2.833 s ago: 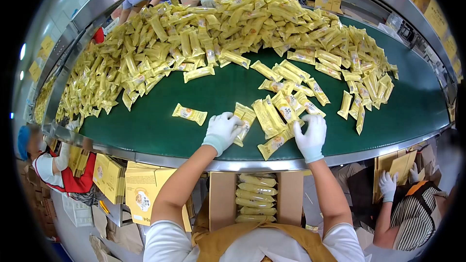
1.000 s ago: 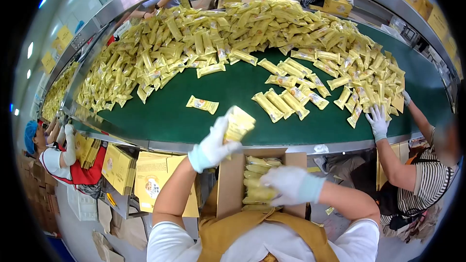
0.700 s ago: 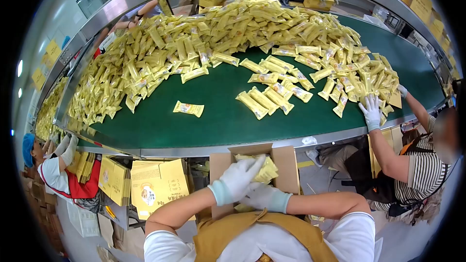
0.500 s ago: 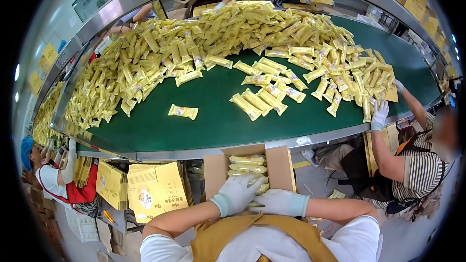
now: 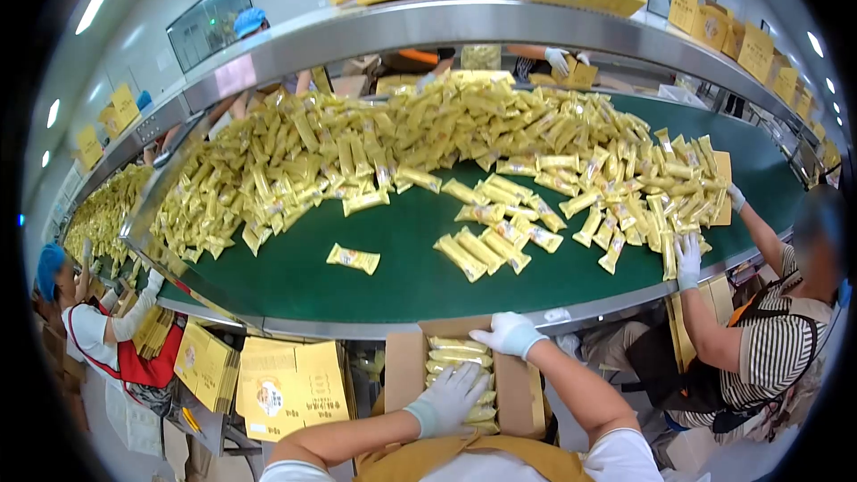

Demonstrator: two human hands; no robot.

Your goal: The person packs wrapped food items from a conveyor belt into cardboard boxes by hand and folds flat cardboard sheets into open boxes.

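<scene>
Head view: both hands are gloved in thin white knit with pale cuffs. Left hand (image 5: 449, 399) is laid palm down across the packed packets (image 5: 460, 357), fingers stretched and slightly spread; nothing is seen gripped. Right hand (image 5: 511, 333) is placed at the far right corner of the carton (image 5: 403, 373), fingers reaching inward over the far end of the row; whether the rim is gripped cannot be told.

Carton is plain brown board, box-shaped, upright, with side flaps folded outward. Packed packets are soft, glossy yellow film pillows with pinched ends, laid crosswise in a row front to back. The row is partly covered by the left hand; its far end is just beside the right hand.

Carton is set against the near side of the green, smooth tabletop (image 5: 295, 290), which is edged in bright metal. Beyond both hands, a group of four packets (image 5: 482, 252) is laid side by side; a lone packet (image 5: 353, 259) is left well apart. A large, crinkled heap (image 5: 428, 129) is spread behind. Flat printed yellow cartons (image 5: 290, 388) are stacked near the left forearm.
</scene>
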